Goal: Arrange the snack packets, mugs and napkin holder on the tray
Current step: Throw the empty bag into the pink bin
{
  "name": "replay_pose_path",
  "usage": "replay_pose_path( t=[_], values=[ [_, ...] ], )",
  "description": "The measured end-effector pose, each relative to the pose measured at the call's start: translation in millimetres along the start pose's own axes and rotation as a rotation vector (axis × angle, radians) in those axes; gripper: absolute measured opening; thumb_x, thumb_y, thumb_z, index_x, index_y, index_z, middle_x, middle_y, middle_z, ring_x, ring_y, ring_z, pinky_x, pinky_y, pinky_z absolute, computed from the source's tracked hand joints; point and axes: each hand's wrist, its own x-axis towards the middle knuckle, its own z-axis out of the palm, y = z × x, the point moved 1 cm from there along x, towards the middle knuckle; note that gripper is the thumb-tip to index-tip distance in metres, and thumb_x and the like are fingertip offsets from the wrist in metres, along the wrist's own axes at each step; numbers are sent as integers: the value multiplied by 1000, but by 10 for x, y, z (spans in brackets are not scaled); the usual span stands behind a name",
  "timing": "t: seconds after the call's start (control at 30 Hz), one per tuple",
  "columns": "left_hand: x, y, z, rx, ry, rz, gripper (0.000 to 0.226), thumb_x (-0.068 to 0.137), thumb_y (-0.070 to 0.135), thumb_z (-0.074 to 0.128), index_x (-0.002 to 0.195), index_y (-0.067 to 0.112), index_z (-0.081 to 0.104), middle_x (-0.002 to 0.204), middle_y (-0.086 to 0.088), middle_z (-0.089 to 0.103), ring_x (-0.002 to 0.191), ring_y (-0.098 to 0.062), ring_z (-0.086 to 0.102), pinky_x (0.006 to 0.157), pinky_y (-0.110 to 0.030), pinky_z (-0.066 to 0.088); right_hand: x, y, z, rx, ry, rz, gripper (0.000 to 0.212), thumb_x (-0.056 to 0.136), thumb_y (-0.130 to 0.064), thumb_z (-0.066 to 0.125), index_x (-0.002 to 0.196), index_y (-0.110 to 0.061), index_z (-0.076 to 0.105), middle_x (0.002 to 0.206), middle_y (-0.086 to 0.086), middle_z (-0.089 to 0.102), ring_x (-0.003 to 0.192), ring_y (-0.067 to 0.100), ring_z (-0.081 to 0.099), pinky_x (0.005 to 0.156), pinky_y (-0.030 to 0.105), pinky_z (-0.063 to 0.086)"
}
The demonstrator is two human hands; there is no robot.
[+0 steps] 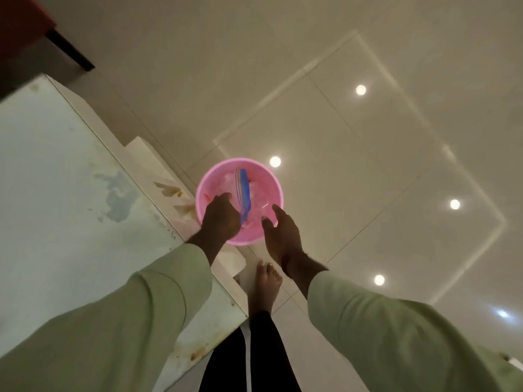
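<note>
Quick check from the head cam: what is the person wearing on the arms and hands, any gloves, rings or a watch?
Both arms are covered by long, loose sleeves in a pale green fabric, plain with no print or markings; the left sleeve and right sleeve end at the wrists. The left hand and right hand are bare: no gloves. No rings or watch show, though the picture is dim and slightly blurred.

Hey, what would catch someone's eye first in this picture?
A round pink plastic bucket on the glossy tiled floor, holding a blue striped packet. Both hands reach into it: the left hand by the packet, the right hand open at the rim. A pale worn tabletop fills the left.
</note>
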Motion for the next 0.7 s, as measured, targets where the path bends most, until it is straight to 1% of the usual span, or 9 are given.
replay_pose_path(
  t=[0.07, 0.17, 0.23, 0.27, 0.37, 0.4, 0.47, 0.53, 0.7],
  values=[
    [-169, 15, -48, 144, 13, 148, 49, 91, -1, 54, 139, 4, 43, 141, -18, 50, 129, -36, 47, 108, -47, 42, -166, -8, -92, -116, -35, -71, 54, 100, -32, 49, 151, -22, 34, 152, 7, 42, 133, 26, 49, 105, 37, 42],
    [-505, 9, -178, 532, 98, 394, 62, 92, 14, 61, 147, 6, 34, 153, -19, 36, 143, -38, 32, 114, -52, 29, -434, -128, -279, -334, -87, -160, 64, 98, -41, 50, 154, -25, 24, 163, 6, 22, 143, 28, 34, 112, 45, 37],
    [-764, 20, -280, 669, 145, 476, 68, 91, 21, 64, 149, 6, 31, 155, -20, 33, 144, -40, 28, 113, -54, 26, -617, -271, -424, -456, -69, -222, 70, 96, -46, 52, 156, -26, 20, 165, 7, 13, 148, 30, 25, 115, 47, 32],
    [-914, 40, -346, 708, 169, 497, 69, 90, 22, 66, 148, 6, 33, 153, -21, 35, 142, -41, 30, 112, -55, 28, -722, -357, -501, -507, -56, -254, 73, 96, -48, 52, 156, -25, 18, 165, 8, 11, 149, 31, 21, 116, 48, 29],
    [-1322, 73, -537, 703, 240, 523, 67, 81, 23, 77, 138, 2, 49, 143, -24, 48, 133, -45, 43, 104, -59, 40, -1052, -601, -710, -616, -33, -312, 80, 94, -54, 50, 157, -24, 12, 166, 10, 6, 152, 32, 11, 119, 48, 22],
    [-1436, 70, -591, 681, 251, 525, 66, 83, 25, 75, 139, 2, 48, 145, -24, 46, 135, -44, 41, 106, -59, 38, -1152, -662, -771, -646, -33, -329, 81, 94, -55, 49, 157, -24, 10, 166, 11, 5, 152, 32, 9, 119, 48, 21],
    [-1730, 68, -742, 666, 228, 513, 66, 91, 29, 64, 146, 4, 37, 154, -23, 33, 143, -42, 29, 113, -56, 29, -1420, -798, -922, -686, -43, -348, 82, 93, -56, 48, 157, -25, 7, 166, 11, 3, 152, 32, 6, 119, 48, 18],
    [-2029, 43, -871, 693, 198, 499, 69, 93, 30, 59, 149, 4, 28, 157, -22, 25, 146, -40, 22, 116, -54, 23, -1737, -907, -1051, -724, -53, -347, 82, 94, -54, 48, 157, -25, 6, 166, 10, 0, 153, 32, 3, 119, 49, 17],
    [-2713, 61, -1217, 698, 212, 514, 73, 91, 30, 62, 149, 4, 26, 157, -22, 28, 146, -40, 23, 114, -55, 26, -2483, -1151, -1279, -797, -31, -392, 82, 94, -54, 48, 157, -24, 6, 166, 10, -1, 153, 32, 1, 119, 52, 18]
  ],
)
